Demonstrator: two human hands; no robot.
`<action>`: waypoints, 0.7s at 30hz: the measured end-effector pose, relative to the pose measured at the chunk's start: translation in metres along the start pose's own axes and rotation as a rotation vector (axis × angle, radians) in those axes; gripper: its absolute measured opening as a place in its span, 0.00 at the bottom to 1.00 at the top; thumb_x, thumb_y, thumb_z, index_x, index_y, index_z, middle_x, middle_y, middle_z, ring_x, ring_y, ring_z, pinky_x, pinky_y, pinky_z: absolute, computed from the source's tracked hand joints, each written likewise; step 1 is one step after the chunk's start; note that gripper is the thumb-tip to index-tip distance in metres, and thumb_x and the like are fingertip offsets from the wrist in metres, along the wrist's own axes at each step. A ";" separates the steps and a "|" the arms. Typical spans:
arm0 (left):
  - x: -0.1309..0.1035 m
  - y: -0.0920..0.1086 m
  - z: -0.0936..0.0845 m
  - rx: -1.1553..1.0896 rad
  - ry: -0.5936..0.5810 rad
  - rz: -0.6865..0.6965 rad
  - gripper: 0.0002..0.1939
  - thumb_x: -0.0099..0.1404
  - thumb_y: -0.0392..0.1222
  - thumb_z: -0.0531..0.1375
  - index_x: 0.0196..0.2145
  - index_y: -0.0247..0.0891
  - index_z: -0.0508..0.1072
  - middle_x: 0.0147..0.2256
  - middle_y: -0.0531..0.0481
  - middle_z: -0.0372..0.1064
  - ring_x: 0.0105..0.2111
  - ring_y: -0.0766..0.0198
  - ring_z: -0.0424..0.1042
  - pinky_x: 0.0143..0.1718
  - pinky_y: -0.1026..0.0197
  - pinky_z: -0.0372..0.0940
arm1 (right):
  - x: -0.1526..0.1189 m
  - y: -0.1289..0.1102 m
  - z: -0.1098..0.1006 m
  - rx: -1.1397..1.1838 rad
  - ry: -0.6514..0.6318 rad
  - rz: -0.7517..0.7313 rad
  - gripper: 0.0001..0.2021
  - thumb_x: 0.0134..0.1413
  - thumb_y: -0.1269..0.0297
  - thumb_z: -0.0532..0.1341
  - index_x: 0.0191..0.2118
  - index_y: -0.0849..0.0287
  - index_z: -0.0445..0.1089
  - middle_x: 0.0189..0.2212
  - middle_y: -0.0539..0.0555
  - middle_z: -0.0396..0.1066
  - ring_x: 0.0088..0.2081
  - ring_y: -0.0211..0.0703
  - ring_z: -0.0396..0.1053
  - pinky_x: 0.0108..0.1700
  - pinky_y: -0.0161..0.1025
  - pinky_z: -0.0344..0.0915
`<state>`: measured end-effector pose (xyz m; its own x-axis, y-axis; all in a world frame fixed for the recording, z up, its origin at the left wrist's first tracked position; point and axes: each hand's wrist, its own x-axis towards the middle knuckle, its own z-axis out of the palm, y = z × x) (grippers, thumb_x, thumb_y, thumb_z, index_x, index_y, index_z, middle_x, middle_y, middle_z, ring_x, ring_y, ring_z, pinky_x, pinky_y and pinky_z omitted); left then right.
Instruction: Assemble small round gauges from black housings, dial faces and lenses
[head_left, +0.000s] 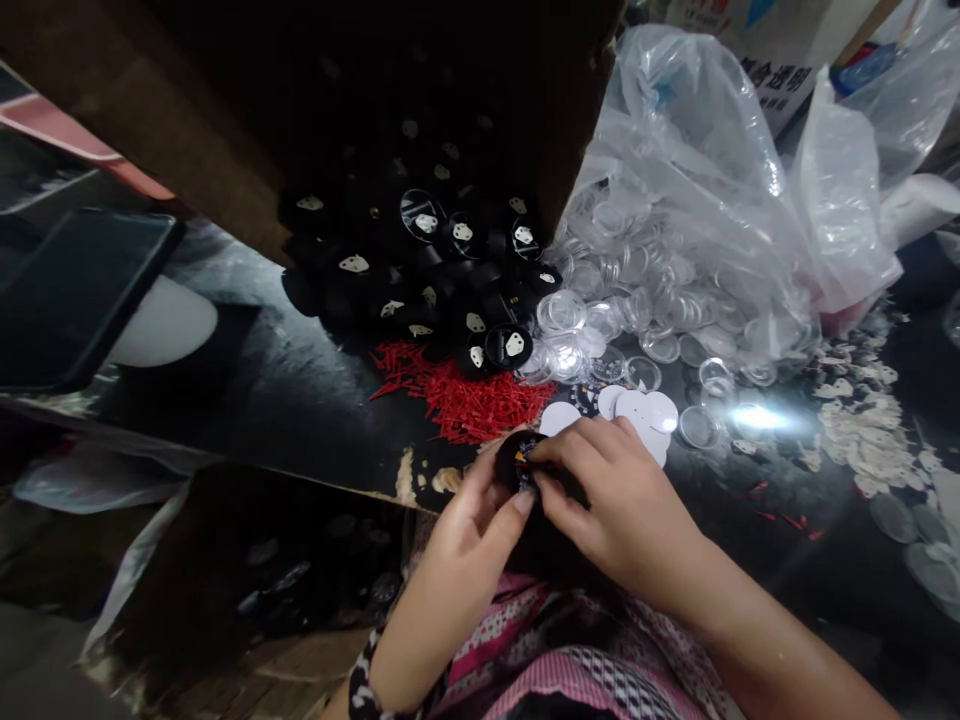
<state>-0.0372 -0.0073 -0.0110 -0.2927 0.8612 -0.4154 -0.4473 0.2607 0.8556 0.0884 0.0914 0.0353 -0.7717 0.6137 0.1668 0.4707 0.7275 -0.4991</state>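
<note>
Lower centre: left hand (469, 540) grips small black round plastic case (511, 452) by its edge; right hand (622, 490), fingers narrowed at its face, can't tell if holding anything. Best kept steady, touched lightly.

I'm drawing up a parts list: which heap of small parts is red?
The heap of thin red pieces, just beyond the left hand and left of the clear round pieces; the other heaps are black, clear or pale.
</note>
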 end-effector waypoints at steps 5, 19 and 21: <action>-0.001 -0.003 0.012 -0.187 0.190 -0.126 0.19 0.56 0.51 0.67 0.46 0.48 0.78 0.54 0.50 0.71 0.60 0.49 0.61 0.60 0.52 0.59 | 0.004 0.000 0.007 -0.144 0.006 -0.063 0.06 0.58 0.71 0.54 0.33 0.61 0.68 0.30 0.56 0.71 0.33 0.46 0.65 0.38 0.44 0.56; 0.011 -0.015 0.014 -0.404 0.105 -0.065 0.17 0.62 0.47 0.63 0.48 0.40 0.75 0.53 0.42 0.71 0.53 0.46 0.69 0.51 0.48 0.70 | 0.007 0.081 -0.027 -0.291 0.080 0.525 0.13 0.57 0.57 0.61 0.43 0.60 0.71 0.40 0.59 0.71 0.35 0.47 0.69 0.37 0.42 0.62; 0.011 -0.014 0.016 -0.429 0.081 -0.075 0.16 0.61 0.46 0.64 0.47 0.39 0.76 0.53 0.42 0.71 0.56 0.46 0.67 0.50 0.49 0.71 | 0.008 0.099 -0.027 -0.455 0.036 0.514 0.14 0.56 0.56 0.62 0.43 0.61 0.71 0.41 0.61 0.70 0.37 0.51 0.70 0.39 0.45 0.63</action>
<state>-0.0207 0.0058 -0.0223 -0.3034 0.8056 -0.5089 -0.7752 0.1019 0.6235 0.1404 0.1769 0.0106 -0.3912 0.9196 0.0367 0.9122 0.3928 -0.1165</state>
